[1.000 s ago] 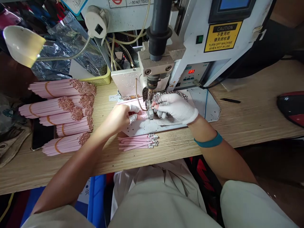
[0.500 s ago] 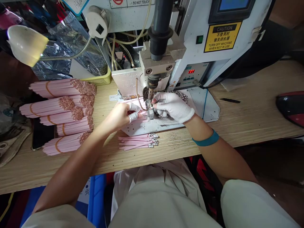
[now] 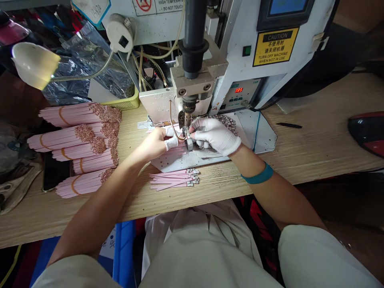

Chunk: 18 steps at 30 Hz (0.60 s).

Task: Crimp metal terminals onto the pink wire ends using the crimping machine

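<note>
My left hand (image 3: pixel 157 143), with white covers on its fingertips, is closed in a pinch on a pink wire (image 3: pixel 177 149), left of the soldering tip (image 3: pixel 187 120). More pink wires lie under it on the machine's white base plate (image 3: pixel 168 163). From the right, my right hand (image 3: pixel 217 136) in a white glove pinches a small connector, mostly hidden by the fingertips, just under the tip. A small metal block (image 3: pixel 189 144) stands below both sets of fingertips. Behind the glove lies a heap of small metal connectors (image 3: pixel 229 122).
Pink wires with connectors (image 3: pixel 174 180) lie at the table's front edge. Banded bundles of pink wire (image 3: pixel 72 138) are stacked at left, beside a yellow basket (image 3: pixel 127 102). A lamp (image 3: pixel 36 66) leans in above. A black tool (image 3: pixel 289 125) lies at right.
My left fingers have come slightly closer to the soldering tip and to my right fingertips. The right hand stays at the tip. The whole view has shifted slightly.
</note>
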Each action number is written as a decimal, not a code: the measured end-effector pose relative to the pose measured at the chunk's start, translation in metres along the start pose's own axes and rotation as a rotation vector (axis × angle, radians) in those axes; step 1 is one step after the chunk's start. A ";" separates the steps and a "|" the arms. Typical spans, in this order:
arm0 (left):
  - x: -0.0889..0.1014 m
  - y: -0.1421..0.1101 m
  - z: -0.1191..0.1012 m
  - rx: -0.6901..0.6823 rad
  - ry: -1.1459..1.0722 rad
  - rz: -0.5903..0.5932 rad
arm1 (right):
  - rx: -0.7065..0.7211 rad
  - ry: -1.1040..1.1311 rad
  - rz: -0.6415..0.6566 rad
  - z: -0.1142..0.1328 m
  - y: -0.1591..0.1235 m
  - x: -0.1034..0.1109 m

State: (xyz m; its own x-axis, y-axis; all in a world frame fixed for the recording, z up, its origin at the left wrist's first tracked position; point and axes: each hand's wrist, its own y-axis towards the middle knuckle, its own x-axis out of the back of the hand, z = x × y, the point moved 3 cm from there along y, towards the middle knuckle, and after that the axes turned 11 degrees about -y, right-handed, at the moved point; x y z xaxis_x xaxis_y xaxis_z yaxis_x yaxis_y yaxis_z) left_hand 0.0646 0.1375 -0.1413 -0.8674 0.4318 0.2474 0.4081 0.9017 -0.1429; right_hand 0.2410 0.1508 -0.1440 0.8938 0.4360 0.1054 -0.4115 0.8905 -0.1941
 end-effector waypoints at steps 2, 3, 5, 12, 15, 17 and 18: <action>0.000 0.000 0.000 -0.007 -0.015 -0.016 | -0.004 -0.005 -0.002 0.001 -0.001 0.000; -0.001 0.001 0.000 -0.012 -0.026 -0.021 | -0.003 -0.007 -0.003 0.001 -0.001 0.000; -0.001 0.001 0.000 -0.025 -0.048 -0.029 | 0.000 -0.008 -0.004 0.002 -0.001 0.000; 0.001 0.002 0.002 0.030 -0.043 -0.081 | 0.003 0.016 -0.002 -0.001 0.002 0.001; 0.001 0.002 0.000 0.056 -0.039 -0.091 | 0.003 0.036 0.006 -0.002 0.002 0.001; 0.000 0.003 -0.002 0.048 -0.043 -0.090 | 0.005 0.035 0.006 -0.002 0.002 0.001; 0.000 0.003 -0.003 0.043 -0.046 -0.088 | 0.008 0.032 0.006 -0.002 0.002 0.002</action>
State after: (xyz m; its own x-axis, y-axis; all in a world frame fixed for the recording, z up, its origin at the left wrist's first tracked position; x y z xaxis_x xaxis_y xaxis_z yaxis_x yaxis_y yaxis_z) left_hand 0.0667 0.1402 -0.1391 -0.9119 0.3487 0.2167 0.3180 0.9338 -0.1640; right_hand 0.2422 0.1528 -0.1465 0.8966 0.4367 0.0729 -0.4178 0.8891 -0.1870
